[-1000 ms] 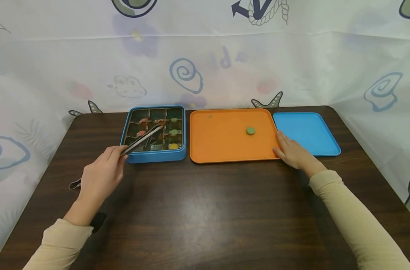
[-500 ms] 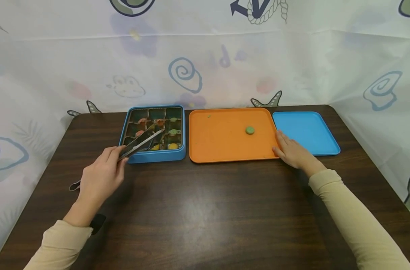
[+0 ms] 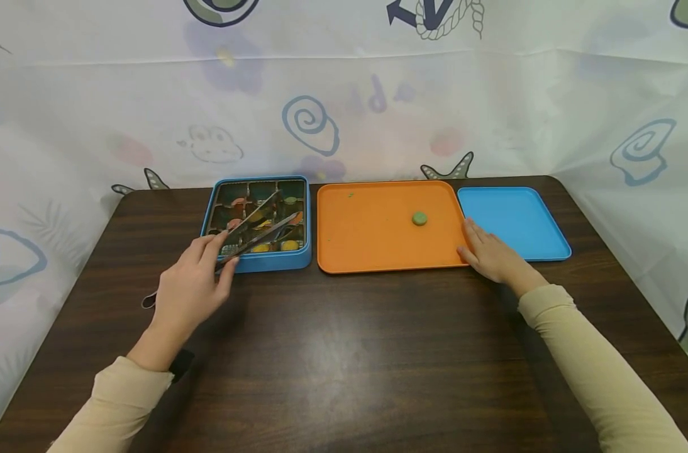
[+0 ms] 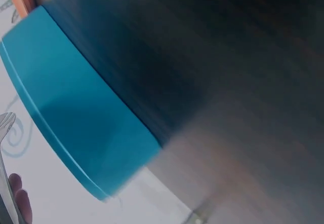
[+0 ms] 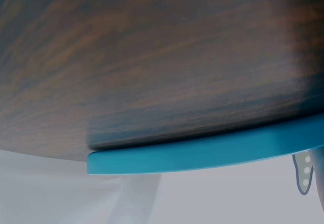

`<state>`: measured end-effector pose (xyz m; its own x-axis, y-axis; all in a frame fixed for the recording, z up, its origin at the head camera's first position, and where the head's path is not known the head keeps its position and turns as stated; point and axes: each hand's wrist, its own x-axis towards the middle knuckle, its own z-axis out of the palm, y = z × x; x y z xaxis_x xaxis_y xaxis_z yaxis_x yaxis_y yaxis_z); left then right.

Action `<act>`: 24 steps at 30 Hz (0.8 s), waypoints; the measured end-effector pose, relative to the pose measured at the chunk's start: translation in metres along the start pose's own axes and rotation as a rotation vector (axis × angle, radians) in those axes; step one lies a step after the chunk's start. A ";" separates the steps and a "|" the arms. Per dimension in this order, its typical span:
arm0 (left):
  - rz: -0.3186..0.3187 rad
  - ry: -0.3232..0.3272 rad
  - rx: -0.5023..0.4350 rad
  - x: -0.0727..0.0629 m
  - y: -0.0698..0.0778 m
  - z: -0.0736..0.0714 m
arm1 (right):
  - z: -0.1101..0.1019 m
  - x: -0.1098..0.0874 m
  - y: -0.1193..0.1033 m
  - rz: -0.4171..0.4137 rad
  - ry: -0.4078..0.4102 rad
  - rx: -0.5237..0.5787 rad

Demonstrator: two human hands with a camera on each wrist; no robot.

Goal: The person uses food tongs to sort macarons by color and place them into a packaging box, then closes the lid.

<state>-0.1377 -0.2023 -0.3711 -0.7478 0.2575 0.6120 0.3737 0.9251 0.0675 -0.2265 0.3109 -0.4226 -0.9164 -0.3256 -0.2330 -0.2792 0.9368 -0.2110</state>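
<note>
Left hand [image 3: 190,284] grips long silver metal tongs [image 3: 265,234], pointing far-right, tips spread over blue rectangular box [image 3: 270,262]. Right hand [image 3: 493,255], fingers extended, touches orange rectangular tray [image 3: 372,239] edge; brown wood surface [image 3: 344,352] nearside.

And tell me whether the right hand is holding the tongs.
No, the left hand holds the tongs at the blue box.

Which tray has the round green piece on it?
The orange tray, between the blue box and the blue tray. The green piece lies right of its middle; none shows on the blue tray.
</note>
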 end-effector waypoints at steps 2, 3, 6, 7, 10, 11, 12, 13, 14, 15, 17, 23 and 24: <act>0.034 0.008 -0.005 0.005 0.005 0.004 | 0.000 0.000 0.000 -0.002 0.005 0.000; 0.053 0.013 -0.008 0.007 0.008 0.005 | 0.000 0.000 0.000 -0.004 0.010 0.000; 0.103 0.024 -0.026 0.016 0.018 0.012 | 0.000 0.000 -0.001 -0.007 0.016 0.000; 0.119 0.026 -0.033 0.019 0.022 0.014 | 0.000 0.000 -0.001 -0.007 0.016 0.000; 0.157 0.024 -0.059 0.029 0.037 0.021 | 0.000 0.000 -0.001 -0.001 0.008 -0.003; 0.168 0.022 -0.066 0.033 0.042 0.023 | 0.000 0.000 -0.001 0.001 0.005 -0.003; 0.175 0.018 -0.074 0.036 0.048 0.025 | 0.000 0.000 0.000 0.002 0.002 -0.003; 0.184 0.016 -0.082 0.040 0.054 0.028 | 0.000 0.000 0.000 0.002 0.001 -0.003; 0.191 0.013 -0.086 0.043 0.060 0.031 | -0.001 0.000 0.000 0.002 0.000 -0.004; 0.199 0.009 -0.093 0.047 0.066 0.035 | -0.001 0.000 0.000 0.004 -0.002 -0.004; 0.217 0.002 -0.092 0.053 0.079 0.043 | -0.001 0.001 0.000 0.006 -0.003 -0.003; 0.235 -0.028 -0.101 0.069 0.115 0.070 | 0.000 0.000 0.001 0.007 -0.007 0.004; 0.230 -0.040 -0.106 0.071 0.121 0.074 | 0.000 0.000 0.001 0.006 -0.006 0.005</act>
<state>-0.1862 -0.0515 -0.3779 -0.6565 0.4708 0.5893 0.5908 0.8067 0.0137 -0.2268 0.3121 -0.4231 -0.9162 -0.3209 -0.2399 -0.2726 0.9380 -0.2140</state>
